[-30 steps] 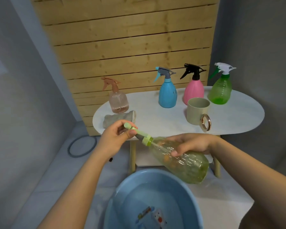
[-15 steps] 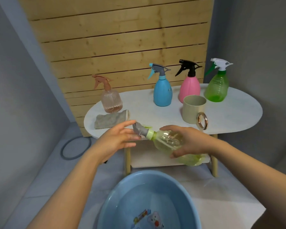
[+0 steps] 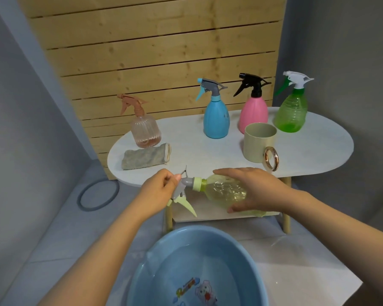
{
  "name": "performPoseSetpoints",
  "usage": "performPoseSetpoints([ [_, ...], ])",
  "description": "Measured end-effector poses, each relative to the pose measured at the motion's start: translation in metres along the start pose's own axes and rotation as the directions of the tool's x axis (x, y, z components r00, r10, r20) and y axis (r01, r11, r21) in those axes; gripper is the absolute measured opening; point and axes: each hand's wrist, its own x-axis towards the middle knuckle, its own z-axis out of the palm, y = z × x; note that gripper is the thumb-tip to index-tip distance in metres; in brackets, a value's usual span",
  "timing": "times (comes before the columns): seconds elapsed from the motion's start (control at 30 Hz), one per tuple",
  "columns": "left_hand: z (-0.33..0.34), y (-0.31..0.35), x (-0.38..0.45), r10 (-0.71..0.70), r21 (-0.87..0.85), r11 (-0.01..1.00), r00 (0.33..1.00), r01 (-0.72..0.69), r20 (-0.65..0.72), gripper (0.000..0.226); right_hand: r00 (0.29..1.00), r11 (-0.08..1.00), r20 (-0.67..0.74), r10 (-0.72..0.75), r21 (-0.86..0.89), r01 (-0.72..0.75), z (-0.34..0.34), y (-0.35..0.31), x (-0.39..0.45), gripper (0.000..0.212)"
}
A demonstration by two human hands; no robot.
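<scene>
A clear yellow-green spray bottle (image 3: 222,192) lies on its side in the air, in front of the white table's near edge and above the blue basin (image 3: 155,261). My right hand (image 3: 254,189) holds its body, fingers over the top and thumb beneath. My left hand (image 3: 158,192) grips the grey spray head (image 3: 182,187) at the bottle's neck; the pale green trigger (image 3: 187,206) points down.
The oval white table (image 3: 307,151) carries a peach spray bottle (image 3: 145,131), a folded grey cloth (image 3: 145,159), a blue bottle (image 3: 215,120), a pink bottle (image 3: 253,112), a green bottle (image 3: 291,113) and a beige mug (image 3: 259,144). A grey ring (image 3: 97,194) lies on the floor.
The bottle has been turned and raised from over the basin toward the table edge. My left hand opened off the spray head, then closed on it again, with the trigger now pointing down.
</scene>
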Motion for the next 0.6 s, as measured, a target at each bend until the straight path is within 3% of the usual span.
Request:
performPoseSetpoints([
  [0.07,-0.002,0.000,0.003,-0.040,0.003,0.999,0.998,0.040,-0.048,0.023,0.998,0.994,-0.066,-0.005,-0.110,-0.002,0.003,-0.003,0.002,0.089],
  [0.13,-0.012,-0.002,0.007,-0.147,-0.102,0.985,0.984,0.137,-0.102,0.014,0.993,0.976,-0.115,0.037,-0.207,-0.060,0.004,-0.001,0.004,0.088],
  [0.23,-0.034,-0.013,0.007,-0.276,-0.232,0.941,0.956,0.248,-0.100,0.017,0.985,0.961,-0.132,0.108,-0.239,-0.137,0.004,0.004,0.005,0.089],
  [0.33,-0.058,-0.033,0.005,-0.333,-0.251,0.923,0.933,0.293,-0.138,0.029,0.976,0.973,-0.087,0.201,-0.097,-0.209,0.002,0.008,0.002,0.090],
  [0.43,-0.072,-0.054,0.006,-0.451,-0.409,0.841,0.877,0.356,-0.165,0.032,0.955,0.944,-0.018,0.297,0.159,-0.290,0.003,0.010,-0.002,0.090],
  [0.6,-0.051,-0.061,0.008,-0.446,-0.437,0.823,0.889,0.363,-0.101,0.027,0.935,0.864,0.069,0.348,0.364,-0.348,0.004,0.006,-0.002,0.087],
])
